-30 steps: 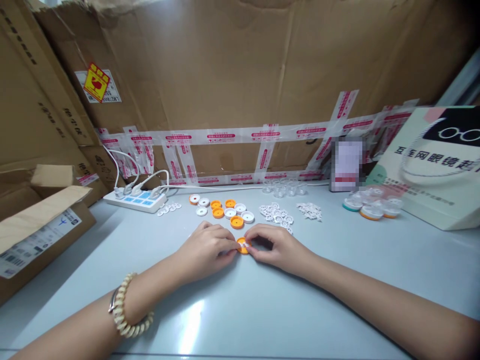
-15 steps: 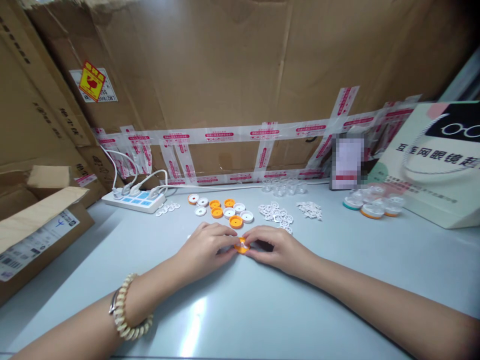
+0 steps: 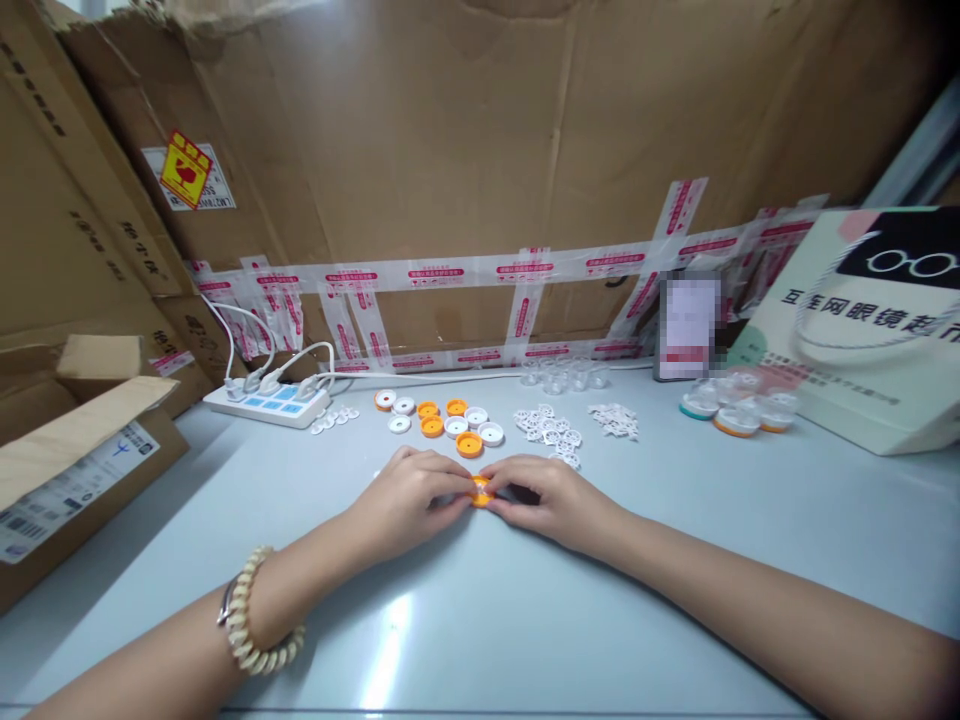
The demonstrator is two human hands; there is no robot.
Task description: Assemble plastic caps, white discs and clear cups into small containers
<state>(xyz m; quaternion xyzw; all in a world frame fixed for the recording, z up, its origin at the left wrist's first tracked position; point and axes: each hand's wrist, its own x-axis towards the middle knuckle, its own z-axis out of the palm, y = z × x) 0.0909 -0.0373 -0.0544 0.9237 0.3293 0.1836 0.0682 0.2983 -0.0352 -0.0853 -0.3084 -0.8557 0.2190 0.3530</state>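
Note:
My left hand (image 3: 409, 500) and my right hand (image 3: 541, 497) meet at the middle of the grey table (image 3: 465, 620), fingertips pinched together on a small orange cap (image 3: 480, 491) that rests on the tabletop. Most of the cap is hidden by my fingers. Just beyond my hands lie several loose orange and white caps (image 3: 450, 422). To their right sit two small heaps of white ring-shaped inserts (image 3: 550, 430). A beaded bracelet circles my left wrist.
A white power strip (image 3: 270, 402) with plugged cables lies at the back left. Cardboard walls with taped seams close off the back. An open carton (image 3: 75, 450) stands at left. At right are finished caps (image 3: 739, 415), clear small cups (image 3: 566, 376) and a printed paper bag (image 3: 870, 330).
My fingers have closed tighter over the orange cap, which shows less than before. Both hands stay in the same place.

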